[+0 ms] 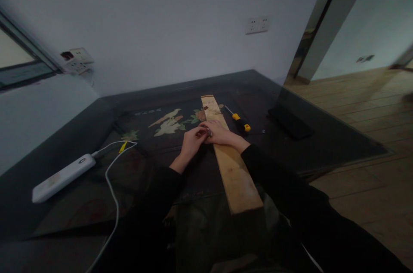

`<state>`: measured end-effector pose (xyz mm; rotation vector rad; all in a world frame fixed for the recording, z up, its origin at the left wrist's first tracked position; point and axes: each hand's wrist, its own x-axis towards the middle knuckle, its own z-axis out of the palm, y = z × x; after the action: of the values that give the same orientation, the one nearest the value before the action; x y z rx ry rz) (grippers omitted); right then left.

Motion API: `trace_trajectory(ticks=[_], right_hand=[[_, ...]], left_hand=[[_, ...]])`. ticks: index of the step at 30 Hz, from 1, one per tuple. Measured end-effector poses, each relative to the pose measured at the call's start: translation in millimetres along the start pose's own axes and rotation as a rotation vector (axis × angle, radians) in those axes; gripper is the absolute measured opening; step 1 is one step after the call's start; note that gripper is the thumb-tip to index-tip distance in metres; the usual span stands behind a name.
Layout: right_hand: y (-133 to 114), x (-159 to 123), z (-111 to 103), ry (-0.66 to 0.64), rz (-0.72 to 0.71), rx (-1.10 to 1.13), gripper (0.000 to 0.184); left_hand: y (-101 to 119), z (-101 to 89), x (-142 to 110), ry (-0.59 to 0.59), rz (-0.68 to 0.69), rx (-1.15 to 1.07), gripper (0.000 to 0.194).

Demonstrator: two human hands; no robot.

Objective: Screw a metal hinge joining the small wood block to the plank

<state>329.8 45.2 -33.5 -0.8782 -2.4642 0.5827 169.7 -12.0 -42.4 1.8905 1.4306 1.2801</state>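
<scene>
A long pale wooden plank [235, 174] lies on a dark glass-topped table [322, 144], its near end jutting over the table edge towards my lap. Both hands meet on the plank's left edge, about halfway along it. My left hand [191, 142] curls its fingers at that edge. My right hand [218, 132] rests on the plank with fingers pressed together, and a small shiny metal piece [209, 132] shows between the two hands. What exactly it is I cannot make out.
A yellow-and-black screwdriver [239, 119] lies just right of the plank. A flat black object [290, 122] sits further right. A white power bank [61, 177] with a white cable [111, 187] lies at the left. Wall sockets [257, 24] are behind; wooden floor to the right.
</scene>
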Motion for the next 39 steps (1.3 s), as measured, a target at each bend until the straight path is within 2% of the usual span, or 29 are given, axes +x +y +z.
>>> trace_trajectory(ticks=[9,12,14,17,19,21,24,26,29,33,36,39], right_hand=[[-3.7,-1.5,-0.6,-0.001,0.012,-0.036,0.070],[-6.5,-5.4,-7.7,0.018,0.012,-0.009,0.070],[-5.2,-11.5,-18.2,0.078,0.003,0.008,0.068],[7.0,-29.0,-39.7,0.255,0.016,-0.016,0.055],[21.3,-45.1,-53.0,0.381,0.085,-0.090,0.045],[36.5,-61.3,-61.2,0.449,0.226,-0.200,0.039],[51.2,-77.7,-61.6,0.363,0.447,-0.377,0.046],[52.6,-81.0,-57.0,0.270,0.529,-0.454,0.054],[46.5,-77.9,-51.3,0.189,0.565,-0.486,0.054],[40.3,-72.4,-52.7,0.179,0.598,-0.435,0.047],[42.9,-71.9,-59.1,0.282,0.586,-0.341,0.043],[47.4,-72.0,-67.9,0.510,0.432,-0.155,0.039]], left_hand=[[-4.9,1.9,-0.2,-0.015,0.025,0.011,0.010],[-3.1,1.9,-0.4,-0.023,0.023,0.007,0.011],[-1.9,1.9,-0.8,-0.023,0.019,0.014,0.010],[-0.9,1.9,-1.5,-0.018,0.016,0.034,0.007],[-0.8,1.9,-1.7,-0.018,0.017,0.038,0.007],[-0.8,1.7,-1.4,-0.017,0.016,0.038,0.007],[-0.7,1.1,-0.7,-0.014,0.013,0.038,0.008],[-0.6,1.0,-0.5,-0.013,0.009,0.036,0.008],[-0.6,1.2,-0.6,-0.014,0.006,0.030,0.008],[-0.7,1.7,-0.8,-0.017,0.009,0.034,0.009],[-0.4,1.5,-0.9,-0.026,0.007,0.027,0.009],[0.0,1.2,-1.2,-0.023,0.012,0.028,0.009]])
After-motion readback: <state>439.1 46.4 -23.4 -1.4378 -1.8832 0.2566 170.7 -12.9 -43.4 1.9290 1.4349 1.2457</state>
